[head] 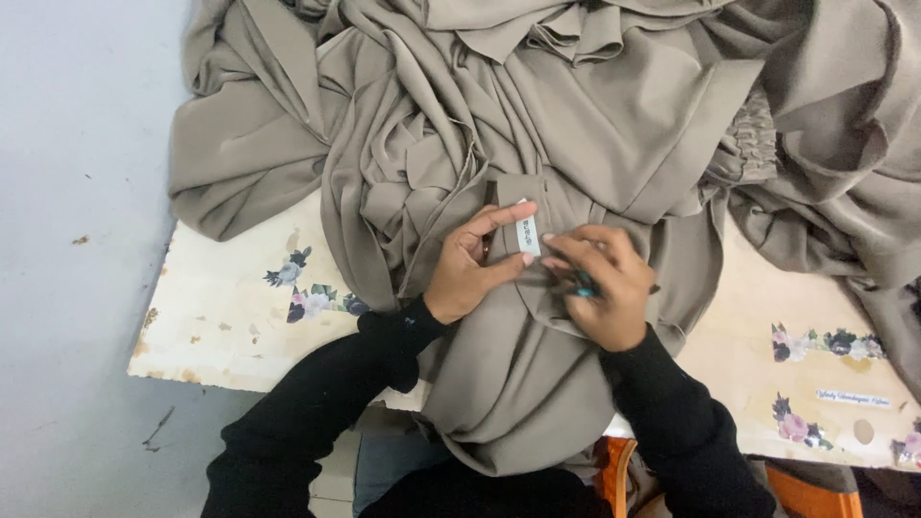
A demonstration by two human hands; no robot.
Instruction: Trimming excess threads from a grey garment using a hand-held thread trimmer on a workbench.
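Observation:
A large taupe garment (576,105) lies heaped over the table and hangs off its near edge. A small white label (526,234) is sewn on a folded band of the cloth. My left hand (470,269) pinches the cloth beside the label between thumb and forefinger. My right hand (600,288) presses on the cloth just right of the label and grips a small dark teal tool (582,283), mostly hidden by the fingers. Both arms are in black sleeves.
The cream table (221,307) has flower stickers (307,293) at left and more flower stickers (825,343) at right. Grey floor (77,192) lies to the left. An orange seat (815,494) shows at the bottom right. A gathered elastic cuff (753,134) sits upper right.

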